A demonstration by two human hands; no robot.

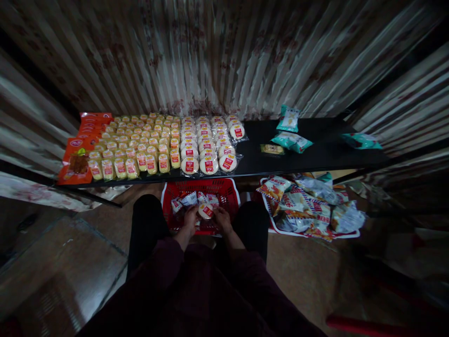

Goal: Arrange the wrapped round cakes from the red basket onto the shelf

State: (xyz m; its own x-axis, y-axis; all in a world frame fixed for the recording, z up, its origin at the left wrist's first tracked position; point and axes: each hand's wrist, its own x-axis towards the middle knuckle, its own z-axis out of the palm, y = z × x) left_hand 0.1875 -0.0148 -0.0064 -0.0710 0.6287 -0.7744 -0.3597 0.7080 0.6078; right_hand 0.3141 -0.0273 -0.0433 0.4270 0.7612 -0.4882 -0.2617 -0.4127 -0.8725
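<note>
Between both hands, over a red basket [228, 192], is a round pale cake in clear wrapping with a red label [206, 211]. My left hand [191, 219] grips its left edge. The fingers of my right hand [222, 219] are closed on its right side. Several small snack packets [190, 199] lie inside the basket beneath. On the black shelf [254, 161] in front, matching round wrapped cakes [209, 164] stand in overlapping rows. Left of these are rows of small yellow wrapped cakes [132, 167].
Orange snack bags [75, 159] occupy the shelf's left end. Toward the right lie teal packets [293, 141] and one small yellowish packet [272, 149]. A second basket [351, 234], heaped with snack bags [312, 206], sits beside my right knee. A pleated curtain [210, 51] hangs behind.
</note>
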